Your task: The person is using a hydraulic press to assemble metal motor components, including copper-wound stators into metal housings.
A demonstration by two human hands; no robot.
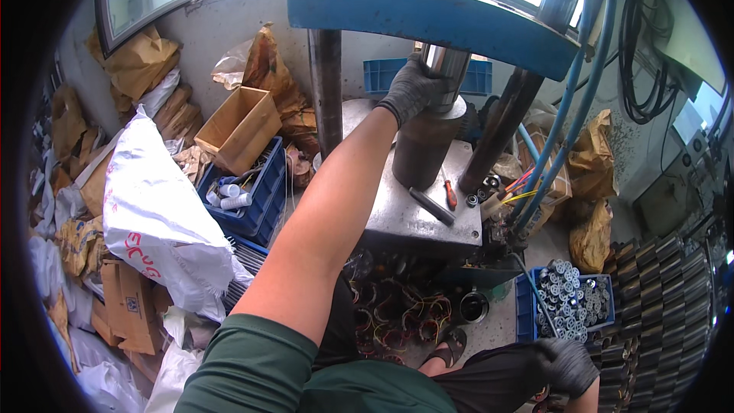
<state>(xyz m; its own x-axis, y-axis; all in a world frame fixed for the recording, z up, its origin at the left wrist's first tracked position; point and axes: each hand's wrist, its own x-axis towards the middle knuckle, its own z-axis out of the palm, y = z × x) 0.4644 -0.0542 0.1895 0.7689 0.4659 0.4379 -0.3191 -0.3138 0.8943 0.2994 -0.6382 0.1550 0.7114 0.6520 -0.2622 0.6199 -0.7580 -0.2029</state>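
My left hand (411, 90), in a dark grey glove, reaches up and wraps around the shiny steel ram (451, 69) of a press, just above a dark metal cylinder (422, 151). The cylinder stands upright on the grey press table (397, 218). A red-handled screwdriver (450, 196) and a dark bar (430, 205) lie on that table beside the cylinder. My right hand (567, 365), also gloved, rests on my knee at the lower right, close to a blue crate (525, 307) of round metal parts (569, 302). Its palm side is hidden.
The blue press crossbeam (428, 15) and steel columns (326, 84) frame the work area. A blue bin (264, 199), cardboard box (237, 126) and white sack (153, 214) crowd the left. Stacked dark rings (657, 298) fill the right. Copper-wound coils (397, 310) lie under the table.
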